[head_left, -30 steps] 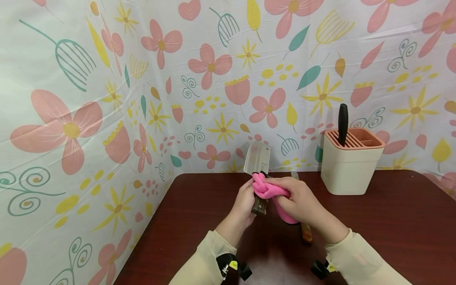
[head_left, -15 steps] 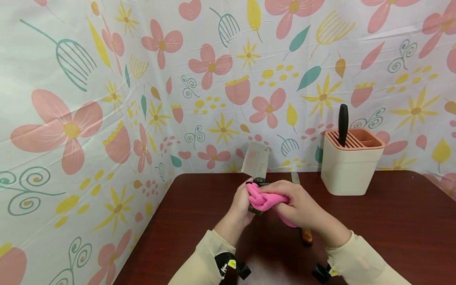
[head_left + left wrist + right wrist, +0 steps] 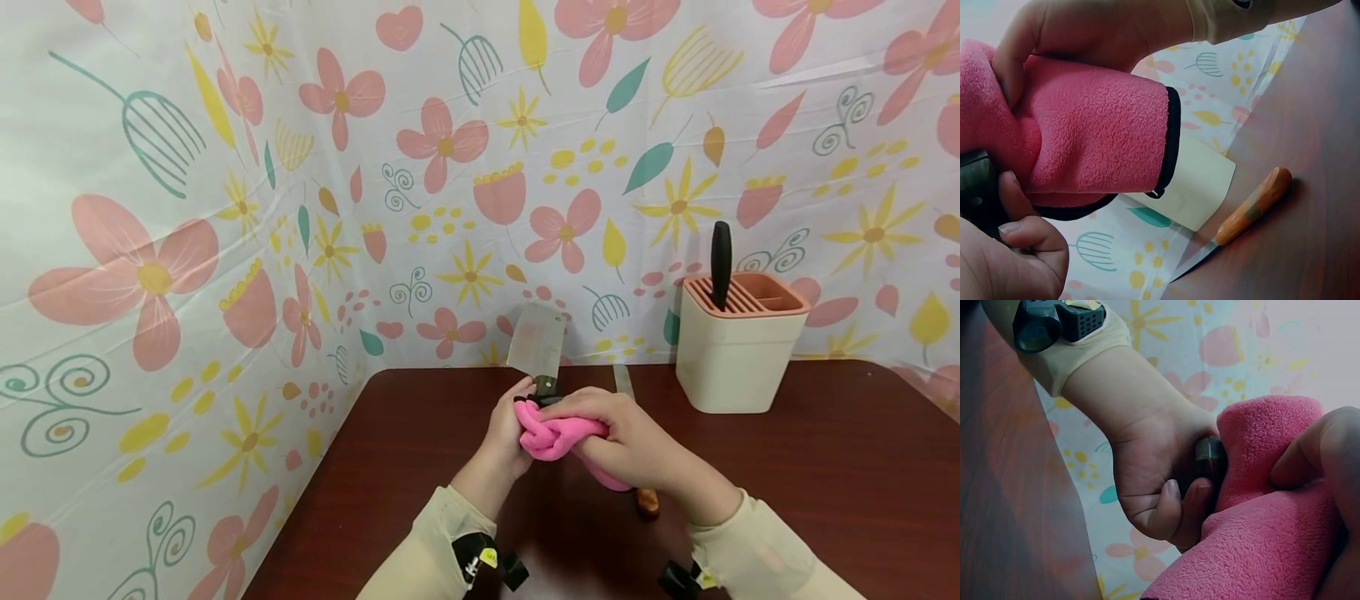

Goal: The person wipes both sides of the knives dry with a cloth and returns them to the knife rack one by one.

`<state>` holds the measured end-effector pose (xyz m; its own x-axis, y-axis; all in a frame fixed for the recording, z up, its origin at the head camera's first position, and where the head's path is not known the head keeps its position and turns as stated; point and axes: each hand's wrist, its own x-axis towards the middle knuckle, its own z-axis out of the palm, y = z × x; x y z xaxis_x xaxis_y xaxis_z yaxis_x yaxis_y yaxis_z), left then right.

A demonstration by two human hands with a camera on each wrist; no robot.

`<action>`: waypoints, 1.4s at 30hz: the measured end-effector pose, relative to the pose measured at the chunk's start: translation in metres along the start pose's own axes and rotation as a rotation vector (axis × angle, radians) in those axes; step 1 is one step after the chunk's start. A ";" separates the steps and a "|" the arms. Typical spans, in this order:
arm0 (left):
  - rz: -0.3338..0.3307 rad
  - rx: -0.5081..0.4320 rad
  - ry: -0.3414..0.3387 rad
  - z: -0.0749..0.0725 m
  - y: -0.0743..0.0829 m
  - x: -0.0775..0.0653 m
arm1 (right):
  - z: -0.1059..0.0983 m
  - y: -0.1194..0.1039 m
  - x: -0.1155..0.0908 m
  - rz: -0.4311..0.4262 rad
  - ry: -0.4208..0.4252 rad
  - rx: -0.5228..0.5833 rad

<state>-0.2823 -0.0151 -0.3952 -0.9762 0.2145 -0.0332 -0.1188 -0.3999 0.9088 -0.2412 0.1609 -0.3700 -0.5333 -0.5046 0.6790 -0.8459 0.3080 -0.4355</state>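
A cleaver (image 3: 537,340) points away from me, its broad blade raised toward the back wall. My left hand (image 3: 504,435) grips its dark handle (image 3: 977,181), fingers curled round it in the left wrist view. A fluffy pink cloth (image 3: 557,437) with black edging is bunched over the lower handle, pinched by my right hand (image 3: 633,442) between thumb and fingers. The right wrist view shows the handle's rounded end (image 3: 1210,453) poking from the left fist beside the cloth. Under the right hand, a knife with a wooden handle (image 3: 1254,206) lies on the table, partly hidden in the head view.
A cream knife block (image 3: 738,367) with an orange slotted top stands at the back right of the dark wooden table (image 3: 847,475). One black-handled knife (image 3: 722,265) is upright in its slots. Flower-printed cloth (image 3: 450,208) lines the back and left side.
The pink cloth and my right hand have slid down the cleaver's handle, toward me, uncovering the part by the blade. The blade has turned slightly, showing more of its broad face.
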 end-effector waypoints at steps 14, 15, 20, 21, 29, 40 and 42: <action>-0.023 -0.019 -0.022 -0.001 0.000 -0.001 | -0.001 -0.005 -0.001 -0.015 -0.049 0.090; -0.022 -0.015 -0.026 0.000 0.000 -0.002 | -0.001 -0.005 -0.001 -0.011 -0.054 0.097; -0.020 0.016 -0.021 0.001 0.002 -0.002 | -0.004 -0.008 -0.001 -0.023 -0.102 0.149; -0.021 0.019 -0.015 0.000 0.003 -0.002 | -0.006 -0.009 -0.001 -0.023 -0.119 0.165; -0.021 -0.017 -0.030 0.000 0.003 0.002 | -0.023 -0.008 0.002 -0.085 -0.158 0.293; -0.024 0.072 -0.106 0.002 -0.002 0.002 | -0.031 0.013 -0.001 0.169 0.171 0.005; -0.036 0.074 -0.097 0.004 -0.003 0.000 | -0.027 0.016 -0.002 0.214 0.209 -0.066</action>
<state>-0.2815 -0.0100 -0.3965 -0.9489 0.3142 -0.0294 -0.1364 -0.3244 0.9360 -0.2545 0.1884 -0.3622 -0.6847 -0.2479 0.6854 -0.7089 0.4448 -0.5473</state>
